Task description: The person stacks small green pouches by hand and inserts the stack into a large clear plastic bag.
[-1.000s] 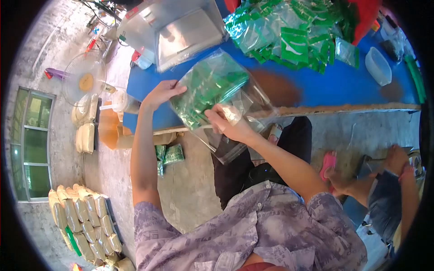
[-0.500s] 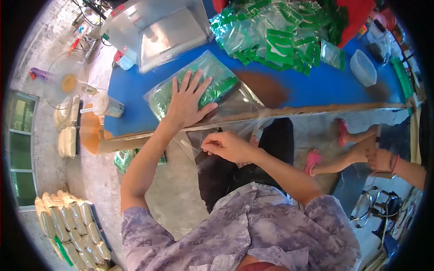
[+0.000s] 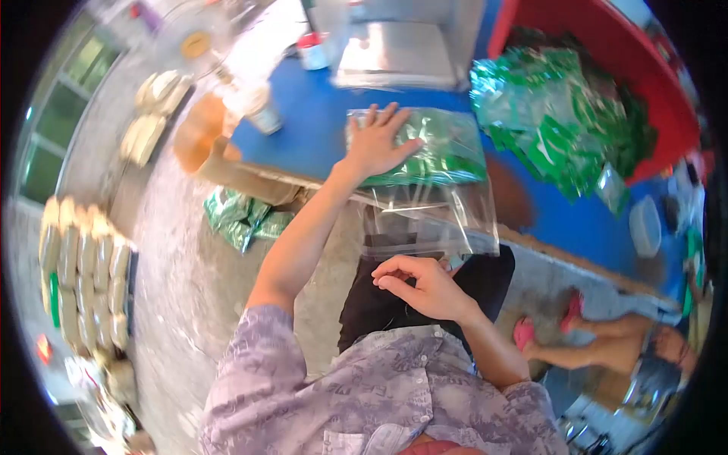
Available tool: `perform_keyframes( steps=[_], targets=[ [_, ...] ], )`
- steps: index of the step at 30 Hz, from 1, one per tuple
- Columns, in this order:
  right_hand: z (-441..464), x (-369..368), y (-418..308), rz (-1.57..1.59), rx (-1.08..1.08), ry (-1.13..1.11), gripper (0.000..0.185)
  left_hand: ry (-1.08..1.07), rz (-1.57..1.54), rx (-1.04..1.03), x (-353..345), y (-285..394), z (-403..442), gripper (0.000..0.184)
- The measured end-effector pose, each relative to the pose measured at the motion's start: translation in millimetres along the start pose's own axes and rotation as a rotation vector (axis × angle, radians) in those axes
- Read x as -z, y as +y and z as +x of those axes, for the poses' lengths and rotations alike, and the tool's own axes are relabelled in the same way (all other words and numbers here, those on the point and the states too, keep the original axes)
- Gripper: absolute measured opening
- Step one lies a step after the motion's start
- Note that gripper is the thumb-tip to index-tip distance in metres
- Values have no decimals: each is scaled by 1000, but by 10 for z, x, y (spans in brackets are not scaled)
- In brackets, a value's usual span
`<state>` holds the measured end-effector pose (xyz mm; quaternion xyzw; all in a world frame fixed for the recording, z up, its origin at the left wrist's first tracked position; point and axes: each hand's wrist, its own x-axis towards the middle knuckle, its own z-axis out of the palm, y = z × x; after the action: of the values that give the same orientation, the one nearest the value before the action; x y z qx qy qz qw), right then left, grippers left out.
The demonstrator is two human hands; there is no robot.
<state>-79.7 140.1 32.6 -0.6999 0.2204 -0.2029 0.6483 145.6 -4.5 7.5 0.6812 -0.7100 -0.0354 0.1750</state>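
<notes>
A large clear plastic bag (image 3: 440, 220) with green-printed packets (image 3: 447, 152) inside lies on the blue tabletop. Its unfilled end hangs over the table's front edge above my lap. My left hand (image 3: 375, 148) rests flat on the left part of the bag, fingers spread. Just below the bag's hanging end is my right hand (image 3: 425, 288), apart from it as far as I can see. Its fingers are curled, with the thumb close to the index finger; whether anything small is between them is hidden.
A red bin (image 3: 652, 83) with a heap of green packets (image 3: 557, 121) stands at right, near a clear plastic tub (image 3: 644, 227). A cup (image 3: 262, 110) stands at left. Filled packs (image 3: 83, 280) are stacked on the floor. Another person's legs (image 3: 591, 349) show at right.
The view has turned, and the bag now lies squarer to me with its end spread flatter. My right hand has come away from the bag's edge; my left hand still presses on it.
</notes>
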Motion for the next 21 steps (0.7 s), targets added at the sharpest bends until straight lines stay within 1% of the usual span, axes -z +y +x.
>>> perform_keyframes(
  steps=[2, 3, 5, 7, 9, 11, 14, 17, 18, 21],
  targets=[
    [28, -23, -132, -73, 13, -61, 20, 131, -34, -56, 63, -72, -30, 80],
    [0, -29, -143, -57, 55, -64, 18, 246, -248, 31, 111, -156, -111, 79],
    [-119, 33, -50, 19, 18, -36, 17, 440, -684, 185, 134, -387, -358, 79],
    [-294, 168, 40, 64, -16, 54, 17, 727, -889, 546, -105, -1025, -544, 85],
    [-520, 311, 177, 96, -83, 147, 16, 928, -734, 706, 34, -1541, -695, 89],
    [-684, 372, 339, 288, -159, 259, 14, 1024, -623, 623, 45, -2150, -667, 94],
    [-765, 440, 392, 287, -214, 297, 14, 859, -654, 439, 303, -2359, -482, 79],
    [-852, 376, 467, 290, -262, 352, 14, 675, -644, 459, 535, -2399, -291, 74],
    [-891, 345, 493, 292, -285, 367, 14, 690, -604, 400, 563, -2385, -239, 69],
    [-1049, 229, 658, 304, -333, 399, 15, 686, -490, 418, 639, -2310, -19, 68]
  ],
)
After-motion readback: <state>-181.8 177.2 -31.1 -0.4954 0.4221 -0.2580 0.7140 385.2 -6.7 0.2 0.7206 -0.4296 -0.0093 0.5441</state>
